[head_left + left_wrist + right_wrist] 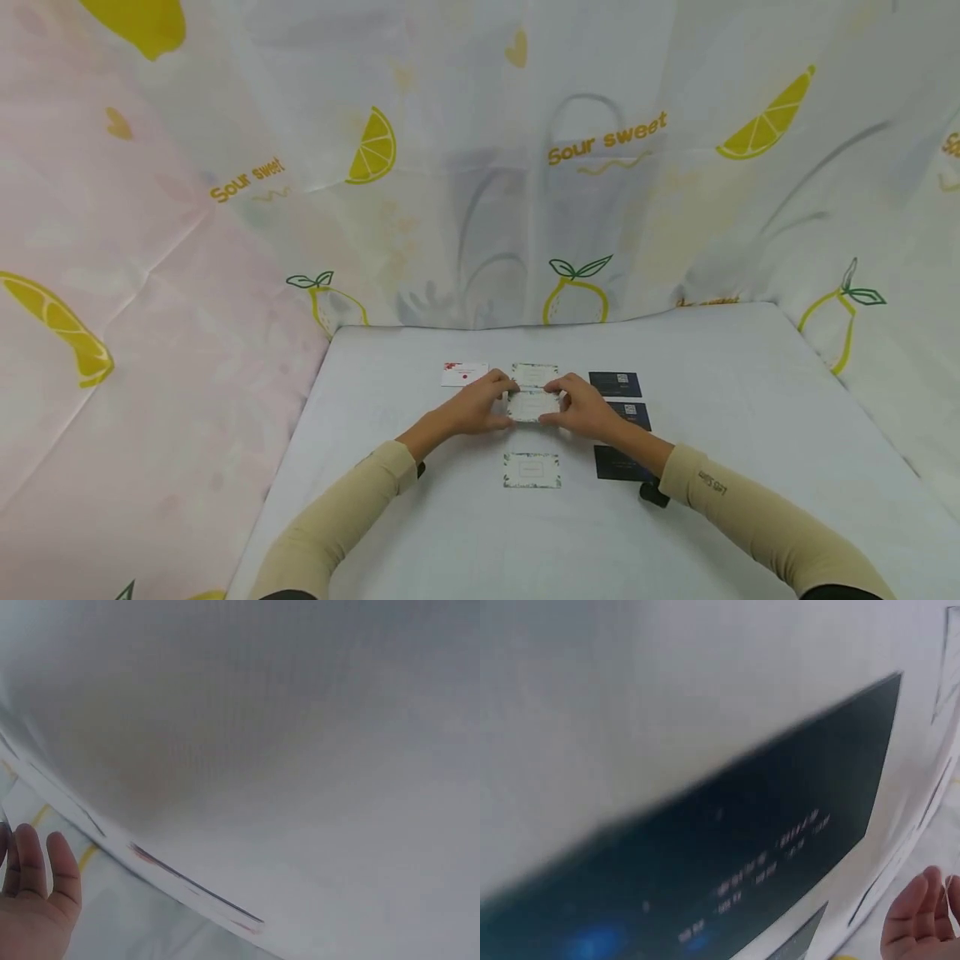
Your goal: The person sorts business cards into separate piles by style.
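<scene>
both hands pinch one pale card over the white table.

head view: left hand (480,404) and right hand (583,407) each grip an end of the pale card (533,405), fingers curled round its edges, at the middle of the table (750,433); a second pale card (535,374) lies just behind it, a third (532,470) nearer the person, a red-marked card (463,374) to the left, dark cards (615,383) to the right. left wrist view: blurred table, straight fingers (34,889) at the corner; grip unclear here. right wrist view: a dark card (727,877) close and blurred, fingertips (919,919) at the lower right edge.
</scene>
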### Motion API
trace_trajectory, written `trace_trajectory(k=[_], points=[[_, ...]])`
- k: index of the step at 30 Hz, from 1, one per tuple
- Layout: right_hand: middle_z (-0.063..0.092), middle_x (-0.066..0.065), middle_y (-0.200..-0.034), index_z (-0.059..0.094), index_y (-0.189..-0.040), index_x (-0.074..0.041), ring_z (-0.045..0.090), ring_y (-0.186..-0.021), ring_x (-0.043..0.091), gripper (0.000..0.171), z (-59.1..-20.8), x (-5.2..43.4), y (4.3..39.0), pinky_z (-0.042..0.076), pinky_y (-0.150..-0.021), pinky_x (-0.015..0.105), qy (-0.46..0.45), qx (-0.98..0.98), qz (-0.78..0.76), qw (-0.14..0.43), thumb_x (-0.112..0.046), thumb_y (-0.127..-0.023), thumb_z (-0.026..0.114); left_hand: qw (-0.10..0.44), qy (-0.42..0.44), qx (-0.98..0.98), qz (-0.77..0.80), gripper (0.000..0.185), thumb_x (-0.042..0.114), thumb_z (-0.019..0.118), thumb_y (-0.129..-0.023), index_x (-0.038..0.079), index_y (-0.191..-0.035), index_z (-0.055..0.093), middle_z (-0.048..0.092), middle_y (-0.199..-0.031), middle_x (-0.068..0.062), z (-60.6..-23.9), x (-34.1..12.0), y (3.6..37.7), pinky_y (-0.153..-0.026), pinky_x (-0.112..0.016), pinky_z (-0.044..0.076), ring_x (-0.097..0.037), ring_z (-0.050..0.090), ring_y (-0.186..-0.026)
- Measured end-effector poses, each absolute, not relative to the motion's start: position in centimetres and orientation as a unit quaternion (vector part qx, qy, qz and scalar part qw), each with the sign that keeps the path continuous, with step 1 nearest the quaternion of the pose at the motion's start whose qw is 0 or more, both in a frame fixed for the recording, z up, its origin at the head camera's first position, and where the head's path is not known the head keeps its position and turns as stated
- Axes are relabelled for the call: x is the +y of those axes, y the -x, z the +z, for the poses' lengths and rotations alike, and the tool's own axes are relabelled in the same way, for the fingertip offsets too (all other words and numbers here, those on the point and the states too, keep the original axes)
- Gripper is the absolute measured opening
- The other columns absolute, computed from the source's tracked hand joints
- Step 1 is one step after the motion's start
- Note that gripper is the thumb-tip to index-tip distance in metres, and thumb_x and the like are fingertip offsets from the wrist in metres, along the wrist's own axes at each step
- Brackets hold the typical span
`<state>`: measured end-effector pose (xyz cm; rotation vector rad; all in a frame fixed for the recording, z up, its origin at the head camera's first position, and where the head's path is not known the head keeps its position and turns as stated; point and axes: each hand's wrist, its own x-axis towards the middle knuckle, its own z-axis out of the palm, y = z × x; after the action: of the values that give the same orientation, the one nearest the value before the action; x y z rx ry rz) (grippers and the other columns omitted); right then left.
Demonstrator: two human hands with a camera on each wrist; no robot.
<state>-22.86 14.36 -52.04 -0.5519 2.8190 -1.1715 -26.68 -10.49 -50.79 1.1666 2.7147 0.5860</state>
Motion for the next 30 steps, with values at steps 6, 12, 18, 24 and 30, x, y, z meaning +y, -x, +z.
trace_trajectory(k=[6,12,18,24,30], points=[[0.059,0.005,-0.119,0.061,-0.128,-0.008,0.060,-0.095,0.016,0.065,-52.0,14.2,22.9,0.050,-0.078,0.031,0.200,0.932,-0.300,-0.012,-0.033,-0.074,0.087,0.061,-0.393,0.894,0.208,0.055,0.023,0.078,-0.085,0.008,-0.133,0.057,0.053,-0.128,-0.008,-50.6,-10.6,27.4,-0.090,-0.030,0.051,-0.016,0.058,-0.104],[0.058,0.005,-0.120,0.060,-0.128,-0.008,0.060,-0.097,0.016,0.063,-52.1,14.3,23.1,0.051,-0.081,0.032,0.208,0.929,-0.306,-0.016,-0.031,-0.075,0.087,0.076,-0.394,0.889,0.223,0.053,0.021,0.076,-0.085,0.006,-0.132,0.056,0.052,-0.127,-0.010,-50.2,-10.7,27.6,-0.091,-0.033,0.050,-0.019,0.057,-0.105],[0.060,0.008,-0.119,0.061,-0.126,-0.004,0.061,-0.094,0.018,0.060,-52.4,14.5,23.6,0.051,-0.081,0.035,0.230,0.914,-0.333,-0.042,-0.027,-0.076,0.086,0.069,-0.399,0.884,0.232,0.057,0.023,0.077,-0.087,0.004,-0.136,0.054,0.052,-0.128,-0.011,-50.3,-10.8,28.0,-0.091,-0.034,0.050,-0.022,0.058,-0.106],[0.061,0.011,-0.119,0.062,-0.125,-0.003,0.062,-0.094,0.020,0.060,-52.6,14.8,24.1,0.051,-0.082,0.037,0.229,0.908,-0.348,-0.048,-0.025,-0.075,0.086,0.057,-0.398,0.887,0.227,0.060,0.028,0.079,-0.085,0.006,-0.137,0.056,0.053,-0.126,-0.009,-50.8,-10.6,28.8,-0.090,-0.032,0.050,-0.019,0.058,-0.105],[0.061,0.012,-0.120,0.062,-0.126,-0.004,0.062,-0.095,0.022,0.059,-52.5,15.2,24.7,0.052,-0.082,0.038,0.221,0.911,-0.346,-0.043,-0.025,-0.076,0.085,0.054,-0.397,0.888,0.227,0.056,0.027,0.077,-0.087,0.006,-0.135,0.057,0.053,-0.125,-0.009,-50.8,-10.2,29.4,-0.093,-0.032,0.050,-0.018,0.057,-0.107]])
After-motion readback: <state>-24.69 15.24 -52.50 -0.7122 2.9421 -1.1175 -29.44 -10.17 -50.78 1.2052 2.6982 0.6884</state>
